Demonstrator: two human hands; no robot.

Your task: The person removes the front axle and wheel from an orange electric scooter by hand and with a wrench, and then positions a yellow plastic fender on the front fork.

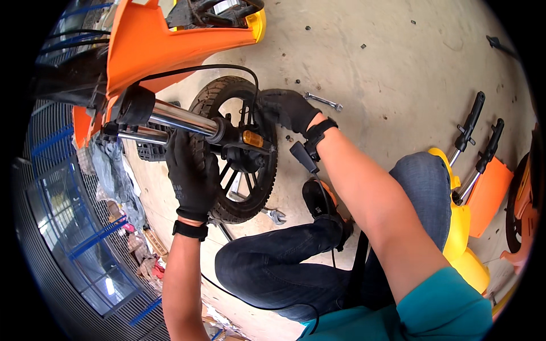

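Note:
A small wheel with a knobby black tyre (231,214) and dark spokes sits between the fork legs (182,116) of an orange bike-like vehicle. My left hand (193,179), in a black glove, grips the near left side of the tyre, its thumb and fingers on either side of the tread. On the wheel's far right side, my right hand (289,109), also black-gloved, has its fingers curled at the tyre edge; the fingertips are partly hidden. An amber reflector (252,138) is fixed to the lower fork leg. A black cable (196,67) arcs down toward the right hand.
A wrench (324,102) lies on the concrete floor beyond my right hand, and another wrench (275,216) below the wheel. Orange bodywork (170,48) rises at upper left. Two black-gripped fork-like parts (470,122) and yellow panels (463,227) stand at right.

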